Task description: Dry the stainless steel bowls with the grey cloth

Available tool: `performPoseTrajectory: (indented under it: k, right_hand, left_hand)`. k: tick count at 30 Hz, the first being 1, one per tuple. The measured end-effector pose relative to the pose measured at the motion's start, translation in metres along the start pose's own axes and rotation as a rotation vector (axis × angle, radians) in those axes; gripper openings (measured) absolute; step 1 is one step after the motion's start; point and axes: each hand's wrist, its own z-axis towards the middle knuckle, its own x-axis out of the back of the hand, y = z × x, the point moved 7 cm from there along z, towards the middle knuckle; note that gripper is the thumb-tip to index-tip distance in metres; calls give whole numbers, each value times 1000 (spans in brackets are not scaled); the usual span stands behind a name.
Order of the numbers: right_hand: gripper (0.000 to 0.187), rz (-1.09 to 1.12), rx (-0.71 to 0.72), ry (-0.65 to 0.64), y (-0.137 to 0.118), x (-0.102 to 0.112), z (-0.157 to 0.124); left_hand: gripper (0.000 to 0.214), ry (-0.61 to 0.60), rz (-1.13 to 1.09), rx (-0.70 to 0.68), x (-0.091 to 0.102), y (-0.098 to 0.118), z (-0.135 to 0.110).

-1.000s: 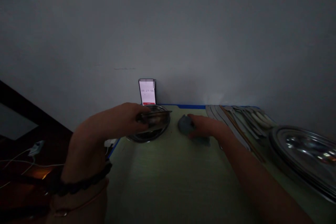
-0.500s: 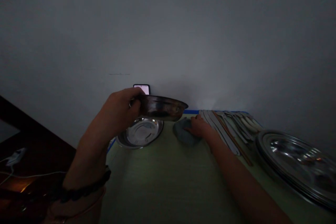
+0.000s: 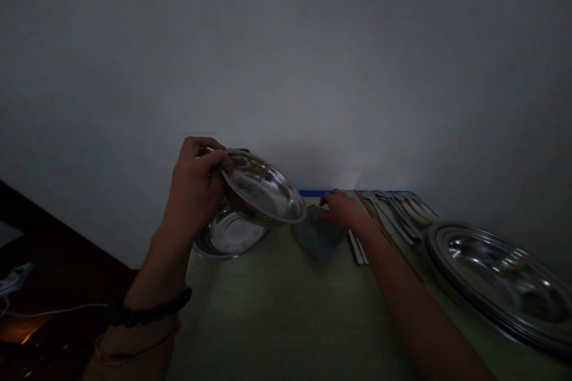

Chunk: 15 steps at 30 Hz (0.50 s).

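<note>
My left hand [image 3: 199,181] grips a stainless steel bowl [image 3: 268,190] by its left rim, thumb on the near side. The bowl is held above the table, tilted with its shiny inside towards me. Beneath and behind it, a second steel bowl [image 3: 230,232] rests on the table, partly covered. My right hand [image 3: 342,209] is closed on the upper edge of a grey-blue cloth [image 3: 317,238], to the right of the raised bowl and apart from it. Some of the right fingertips are hidden.
Right of my right hand lies a row of flatware [image 3: 402,217] and chopsticks, partly behind my forearm. A stack of steel plates [image 3: 496,268] fills the table's right side. The table [image 3: 277,321] meets a grey wall [image 3: 286,71]. A white cable [image 3: 62,311] runs at lower left.
My left hand has turned the bowl from nearly level to tilted, so its inside now shows, and moved it slightly left. The cloth hangs or spreads a little lower under my right hand.
</note>
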Motion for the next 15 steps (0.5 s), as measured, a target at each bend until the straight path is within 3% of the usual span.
performPoseTrajectory:
  k: [3,7,9,12,15]
  right_hand:
    - [39,55,140,-164,-18,2,-13]
    - [72,2,239,-318,-46,-13,-29]
    - [73,-33,230,-293,-51,-17,-28]
    - [47,-12,219,-203,-44,-9,-21]
    - [35,9,219,-139,-31,4,-17]
  left_hand:
    - [20,-30,23,-6,-3,-3,0]
    - [20,-71,74,-18,-7,-4,-1]
    - [20,-66,86,-13,-6,-4,-2]
    - [21,-73,90,-10,-7,-5,-2]
    - [20,-74,110,5,-6,-9,-2]
